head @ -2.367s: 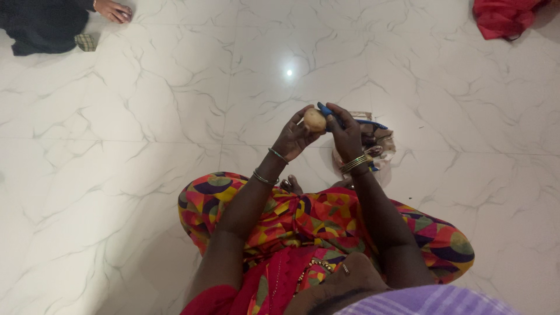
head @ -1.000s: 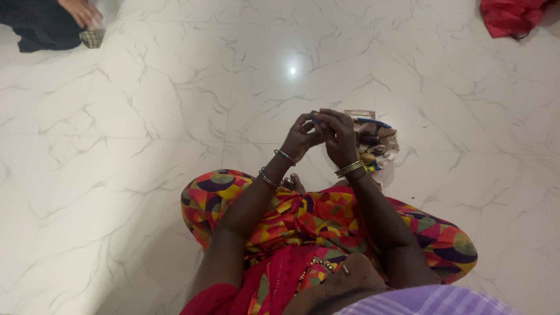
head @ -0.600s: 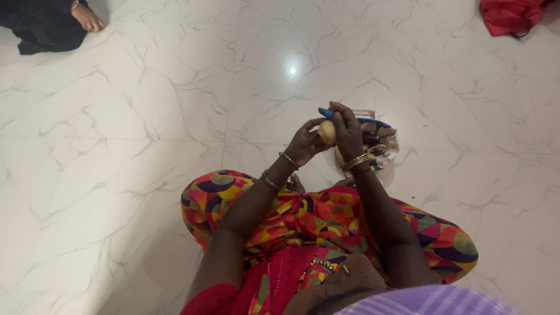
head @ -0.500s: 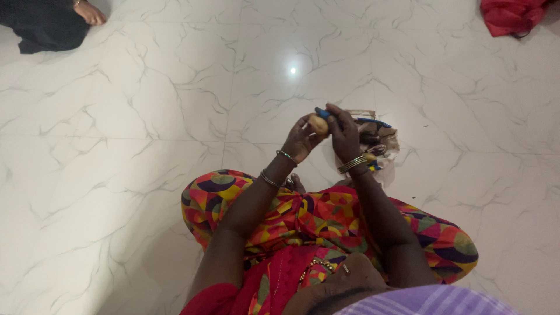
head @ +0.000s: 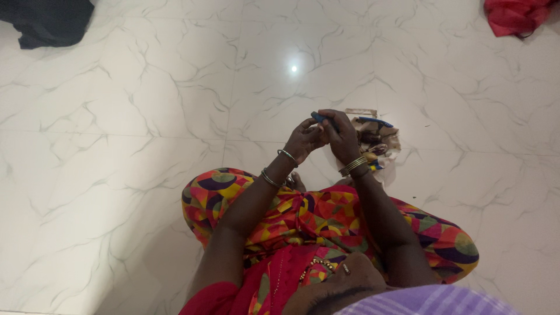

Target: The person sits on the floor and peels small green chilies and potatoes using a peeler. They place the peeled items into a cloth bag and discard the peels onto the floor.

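L hand (head: 302, 140) & R hand (head: 341, 137) touching, raised over floor (head: 146, 116). R grip clenched on blue peeler (head: 319, 117); L grip curled, contents hidden. Paper (head: 382, 137) w/ dark peel scraps just beside R wrist.

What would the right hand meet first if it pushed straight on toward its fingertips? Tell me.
The right hand points its fingers left, straight at the left hand; that comes first, since the two already seem to touch around the blue tool.

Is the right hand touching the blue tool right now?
Touching. The head view shows the right hand with fingers wrapped over the blue tool, no gap visible.
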